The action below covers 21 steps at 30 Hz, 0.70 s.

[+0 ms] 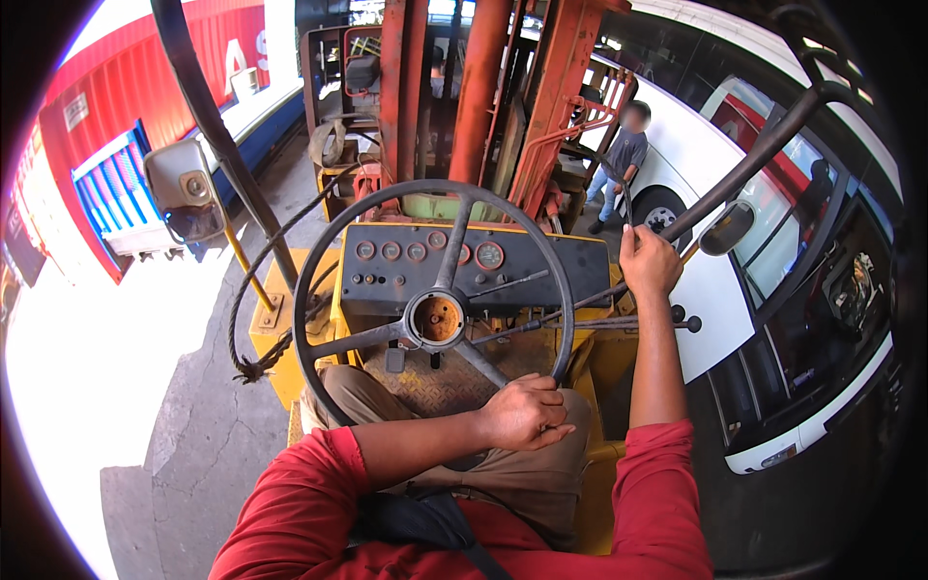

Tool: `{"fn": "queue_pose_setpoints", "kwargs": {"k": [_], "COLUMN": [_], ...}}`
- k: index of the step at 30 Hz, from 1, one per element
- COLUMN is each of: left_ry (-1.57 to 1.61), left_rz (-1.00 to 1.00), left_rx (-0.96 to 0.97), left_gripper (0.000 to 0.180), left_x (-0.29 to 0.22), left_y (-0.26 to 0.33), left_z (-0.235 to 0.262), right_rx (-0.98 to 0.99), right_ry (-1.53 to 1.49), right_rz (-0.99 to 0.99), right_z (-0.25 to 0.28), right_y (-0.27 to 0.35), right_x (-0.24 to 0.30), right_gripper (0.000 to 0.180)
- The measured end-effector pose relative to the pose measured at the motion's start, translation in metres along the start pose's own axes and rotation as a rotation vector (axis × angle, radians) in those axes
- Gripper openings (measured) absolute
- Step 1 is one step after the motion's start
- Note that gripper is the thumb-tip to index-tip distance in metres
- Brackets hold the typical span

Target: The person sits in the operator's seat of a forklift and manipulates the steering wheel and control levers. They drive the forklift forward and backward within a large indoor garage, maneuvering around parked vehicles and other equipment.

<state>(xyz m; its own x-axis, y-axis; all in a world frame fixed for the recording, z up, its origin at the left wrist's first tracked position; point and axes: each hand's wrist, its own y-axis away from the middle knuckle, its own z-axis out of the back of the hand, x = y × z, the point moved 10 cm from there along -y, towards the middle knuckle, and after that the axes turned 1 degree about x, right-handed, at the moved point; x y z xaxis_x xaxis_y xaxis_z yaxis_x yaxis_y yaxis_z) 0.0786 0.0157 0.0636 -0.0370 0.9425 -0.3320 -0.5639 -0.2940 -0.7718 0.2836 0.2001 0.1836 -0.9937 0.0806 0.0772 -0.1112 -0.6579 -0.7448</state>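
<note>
I sit in a yellow forklift behind a large black steering wheel (pixel 333 237). My left hand (pixel 522 411) crosses over and grips the wheel's lower right rim. My right hand (pixel 648 261) is raised to the right and closed around the top of a thin black control lever (pixel 628 203). Behind the wheel is a dark dashboard (pixel 580 266) with several round gauges. Both sleeves are red; my trousers are tan.
The orange mast (pixel 478 87) rises straight ahead. A person in a grey shirt (pixel 623 155) stands ahead to the right beside a white bus (pixel 715 290). A red container (pixel 126 87) is on the left, a side mirror (pixel 184 188) at the left post.
</note>
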Motion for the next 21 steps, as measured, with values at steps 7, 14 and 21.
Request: {"fn": "queue_pose_setpoints", "kwargs": {"k": [7,14,21], "left_ry": [-0.002,-0.002,0.019], "left_rz": [0.002,0.003,0.005], "left_rx": [0.009,0.011,0.001], "left_gripper": [0.033,0.033,0.03], "left_x": [0.0001,0.0007,0.0018], "left_y": [0.0005,0.0019,0.0027], "left_z": [-0.0003,-0.0017,-0.0016], "right_rx": [0.005,0.01,0.014], "right_ry": [-0.005,0.003,-0.008], "right_rz": [0.002,-0.005,0.0], "right_z": [-0.0018,-0.0004,-0.001], "right_y": [-0.0049,-0.0086,-0.0084], "right_x": [0.0007,0.0028,0.003], "right_gripper": [0.033,0.035,0.034]}}
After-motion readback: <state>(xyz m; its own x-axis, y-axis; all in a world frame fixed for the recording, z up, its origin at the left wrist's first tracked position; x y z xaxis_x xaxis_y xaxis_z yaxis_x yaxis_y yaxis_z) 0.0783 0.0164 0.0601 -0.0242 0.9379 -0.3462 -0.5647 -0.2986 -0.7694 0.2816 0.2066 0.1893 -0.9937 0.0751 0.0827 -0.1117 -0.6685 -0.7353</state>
